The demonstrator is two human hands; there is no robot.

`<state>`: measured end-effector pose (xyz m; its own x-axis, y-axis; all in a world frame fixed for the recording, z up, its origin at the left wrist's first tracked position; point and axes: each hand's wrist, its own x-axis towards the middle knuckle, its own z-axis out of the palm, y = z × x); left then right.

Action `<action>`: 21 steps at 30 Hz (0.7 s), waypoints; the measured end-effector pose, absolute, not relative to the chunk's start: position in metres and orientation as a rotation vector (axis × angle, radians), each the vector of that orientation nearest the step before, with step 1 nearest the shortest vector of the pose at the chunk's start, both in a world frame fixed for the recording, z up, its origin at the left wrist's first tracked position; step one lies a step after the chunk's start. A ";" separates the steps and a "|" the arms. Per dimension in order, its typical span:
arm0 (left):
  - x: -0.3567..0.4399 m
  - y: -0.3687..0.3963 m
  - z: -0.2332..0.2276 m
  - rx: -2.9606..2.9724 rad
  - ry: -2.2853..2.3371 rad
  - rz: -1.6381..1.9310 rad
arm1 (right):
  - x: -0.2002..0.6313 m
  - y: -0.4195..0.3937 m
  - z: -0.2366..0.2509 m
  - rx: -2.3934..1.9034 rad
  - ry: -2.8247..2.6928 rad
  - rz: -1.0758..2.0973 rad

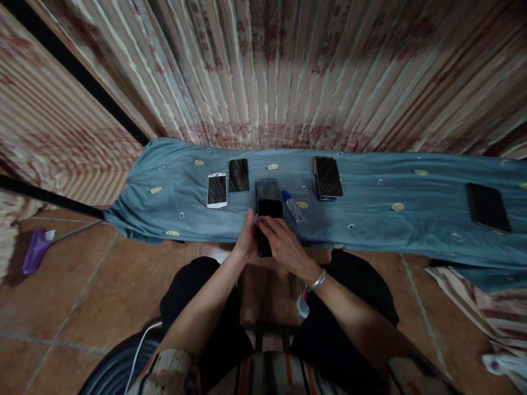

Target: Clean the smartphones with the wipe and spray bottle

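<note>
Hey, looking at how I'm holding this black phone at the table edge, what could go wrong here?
The black phone juts over the edge of the blue cloth, steadied only by your left hand; it might slip to the tile floor. The thin tool in your right hand may scratch it. The small bottle lies close by and could get knocked.

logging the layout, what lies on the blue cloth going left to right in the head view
white phone → black phone → dark phone under the hands → small bottle → stacked phones → dark phone at far right
</note>
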<state>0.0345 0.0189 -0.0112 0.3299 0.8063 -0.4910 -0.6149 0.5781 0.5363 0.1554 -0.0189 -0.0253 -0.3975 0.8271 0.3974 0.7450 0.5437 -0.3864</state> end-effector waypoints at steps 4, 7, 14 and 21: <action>0.030 0.023 -0.010 0.289 0.807 0.964 | 0.154 -0.024 -0.027 -1.218 -2.224 0.264; 0.028 0.026 -0.010 0.293 0.853 0.987 | 0.153 -0.027 -0.028 -1.180 -2.223 0.287; 0.024 0.032 -0.005 0.400 0.912 1.009 | 0.153 -0.038 -0.030 -1.090 -2.249 0.345; 0.021 0.035 -0.002 0.429 0.847 1.069 | 0.154 -0.043 -0.030 -0.988 -2.222 0.400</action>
<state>0.0212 0.0350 -0.0018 0.2178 0.8931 -0.3936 -0.5877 0.4420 0.6777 0.1535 -0.0429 -0.0301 -0.4936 0.7447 0.4492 0.5412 0.6673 -0.5117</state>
